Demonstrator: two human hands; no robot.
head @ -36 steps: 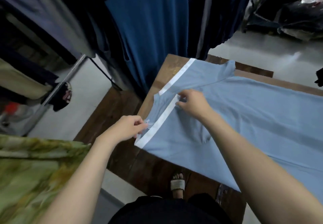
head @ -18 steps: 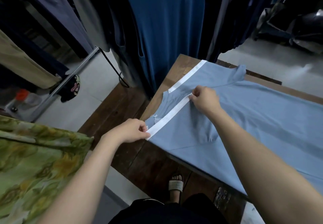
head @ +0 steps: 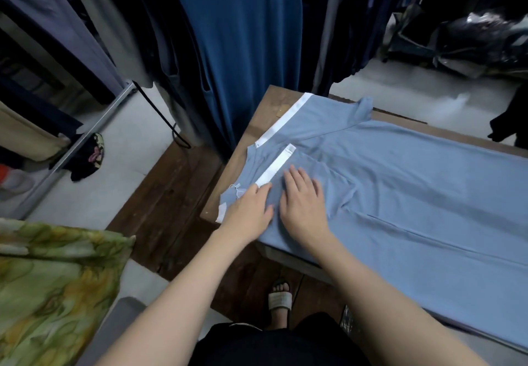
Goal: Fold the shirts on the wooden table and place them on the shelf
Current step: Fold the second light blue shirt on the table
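Both hands have let go of the white trim (head: 275,167). The left hand (head: 248,211) and right hand (head: 303,204) now press flat, fingers straight, side by side on the shirt (head: 400,179). The right hand has come back from the trim's far end.

Our left forearm (head: 185,280) and right forearm (head: 371,280), both bare, reach forward and converge. Our left hand (head: 248,211) lies palm down, fingers straight and close together. Our right hand (head: 304,202) lies flat just beside it, its fingers slightly spread and pointing away from us. The 2 thumbs nearly touch. 1 foot (head: 281,288) shows below, between our arms.
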